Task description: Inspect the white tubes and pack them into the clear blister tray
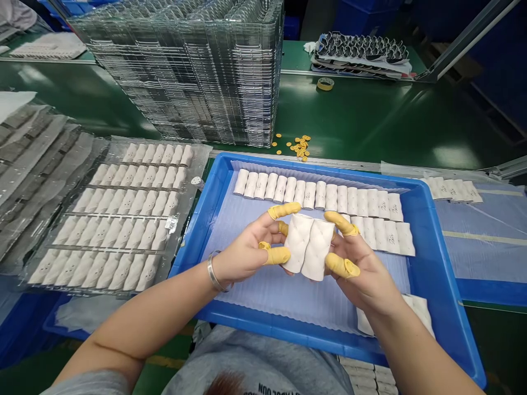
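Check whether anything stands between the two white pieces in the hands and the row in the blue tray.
Nothing visible does. The white pieces, gripped by the left hand and right hand, are over the pale liner of the blue tray, and only that liner shows between them and the row.

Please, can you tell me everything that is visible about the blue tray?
This bright blue plastic tray is rectangular and shallow, with a raised rim and rounded corners, and is lined with a pale blue plastic sheet. Rows of white cylindrical pieces lie on the sheet along its far side. The person's left hand and right hand hold two such pieces above it.
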Demonstrator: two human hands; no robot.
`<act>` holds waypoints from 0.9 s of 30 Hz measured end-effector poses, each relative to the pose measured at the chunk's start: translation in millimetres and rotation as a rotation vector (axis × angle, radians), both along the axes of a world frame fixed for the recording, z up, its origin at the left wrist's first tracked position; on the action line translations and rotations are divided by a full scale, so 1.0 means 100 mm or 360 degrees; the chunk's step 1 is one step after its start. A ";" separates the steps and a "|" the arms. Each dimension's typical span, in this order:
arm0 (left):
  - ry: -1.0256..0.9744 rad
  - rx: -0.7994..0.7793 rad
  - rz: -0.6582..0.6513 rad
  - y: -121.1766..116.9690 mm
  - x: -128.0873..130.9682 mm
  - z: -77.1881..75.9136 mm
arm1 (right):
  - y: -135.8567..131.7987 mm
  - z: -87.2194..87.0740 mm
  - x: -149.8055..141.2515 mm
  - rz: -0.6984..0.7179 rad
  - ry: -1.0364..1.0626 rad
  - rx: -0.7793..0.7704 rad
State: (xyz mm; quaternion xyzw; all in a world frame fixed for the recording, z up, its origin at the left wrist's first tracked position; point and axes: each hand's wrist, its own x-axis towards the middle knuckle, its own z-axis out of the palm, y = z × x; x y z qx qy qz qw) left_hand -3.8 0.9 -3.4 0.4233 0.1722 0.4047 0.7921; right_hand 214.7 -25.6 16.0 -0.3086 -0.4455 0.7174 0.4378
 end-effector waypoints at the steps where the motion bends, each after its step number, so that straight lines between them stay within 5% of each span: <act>1: -0.0019 -0.0016 -0.0001 0.00 0.00 -0.01 | 0.00 0.01 0.00 0.0001 0.0018 -0.0020; 17: 0.0282 0.0044 0.0104 -0.03 0.02 -0.02 | -0.01 -0.12 -0.02 -0.0101 -0.0169 0.0176; 27: 0.0090 -0.0035 0.0055 0.00 0.02 -0.02 | 0.02 -0.02 0.00 -0.0075 -0.0081 0.0078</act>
